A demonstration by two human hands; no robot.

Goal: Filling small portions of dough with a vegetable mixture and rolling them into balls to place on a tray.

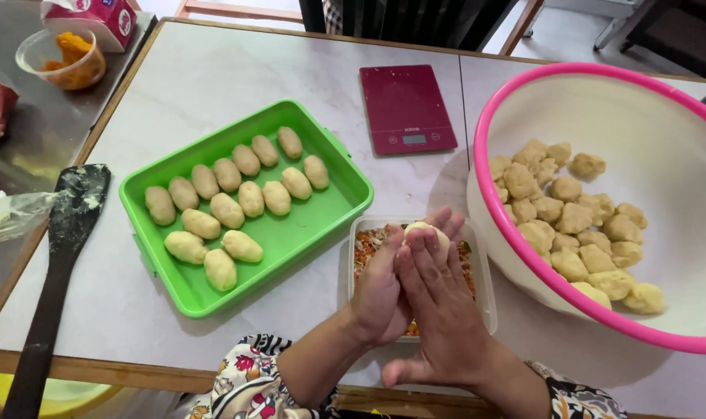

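A: Okay, head view, only one. Both hands are pressing together over a clear container (485, 268) of orange-and-green filling, sitting at the table's near edge.

B: What are they holding?

A: A pale dough piece (424, 230). The left hand (380, 291) is cupping it from the left, the right hand (438, 299) is lying flat against it with fingers (430, 256) straight, wrapping over the top. Only the top of the dough is peeking out above the fingertips. Both are grasping it, neither is released.

B: Where is it sitting relative to the rest?

A: It is hovering above the far part of the filling container, between the green tray (322, 213) on the left and the pink-rimmed bowl (516, 97) on the right.

B: Tray contents?

A: Shaped oval dough rolls (227, 209), running in two diagonal rows, plus a few more near the tray's front-left corner. Right half of the tray is showing bare green.

B: Bowl?

A: Rough dough lumps (574, 221) are piling at its left and bottom side.

B: Anything else?

A: A dark red kitchen scale (405, 109) is lying behind the hands, well apart. A black spatula (62, 248) is lying at the table's left edge. A small clear cup of orange powder (65, 58) is sitting far left. Patterned sleeves are showing at the bottom.
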